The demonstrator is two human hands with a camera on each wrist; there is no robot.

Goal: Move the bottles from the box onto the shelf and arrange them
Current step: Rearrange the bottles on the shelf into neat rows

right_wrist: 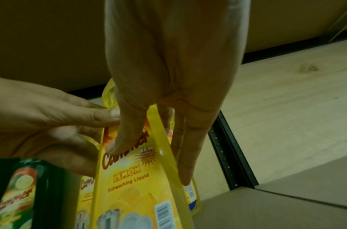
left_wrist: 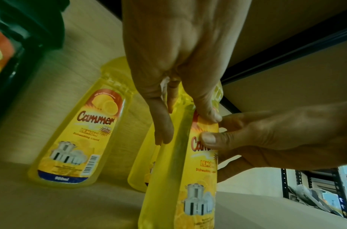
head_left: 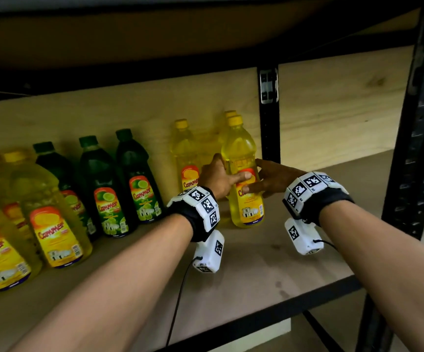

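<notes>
A yellow lemon dishwashing bottle stands upright on the wooden shelf, with both hands on its middle. My left hand grips it from the left, thumb across the label and fingers behind. From the right, my right hand holds it with the thumb on the label. In the left wrist view the left hand pinches the bottle beside the right hand. The right wrist view has the right hand clasping the bottle. The box is out of view.
Two more yellow bottles stand just behind the held one. Three green bottles and several larger yellow bottles line the shelf to the left. A black post rises at the back and a black upright on the right.
</notes>
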